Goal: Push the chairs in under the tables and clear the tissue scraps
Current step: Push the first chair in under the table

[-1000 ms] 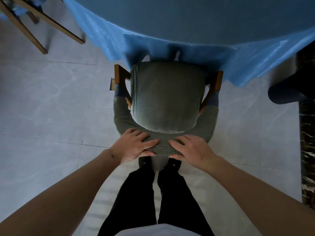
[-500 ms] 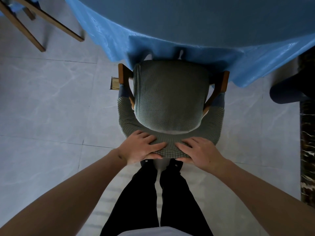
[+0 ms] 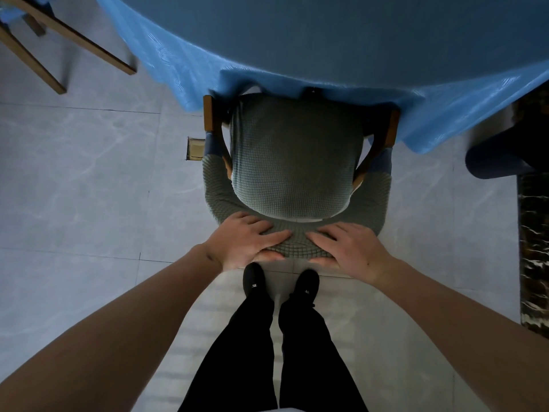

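A chair (image 3: 297,162) with a grey-green waffle-weave seat and backrest and wooden arms stands in front of me, its front edge tucked under the blue plastic tablecloth (image 3: 184,69) of a round table (image 3: 326,34). My left hand (image 3: 249,242) and my right hand (image 3: 347,248) both grip the top of the padded backrest, fingers over it and thumbs on my side. No tissue scraps show in this view.
Pale marble-look floor tiles lie all around. Wooden legs of another chair (image 3: 68,40) stand at the top left. A small floor socket plate (image 3: 196,148) sits left of the chair. A dark rounded seat (image 3: 499,156) and a dark marble strip (image 3: 534,248) are at the right.
The chair has slid forward so its seat front now sits under the tablecloth's hem. My hands stayed on the backrest, and my feet now show behind the chair.
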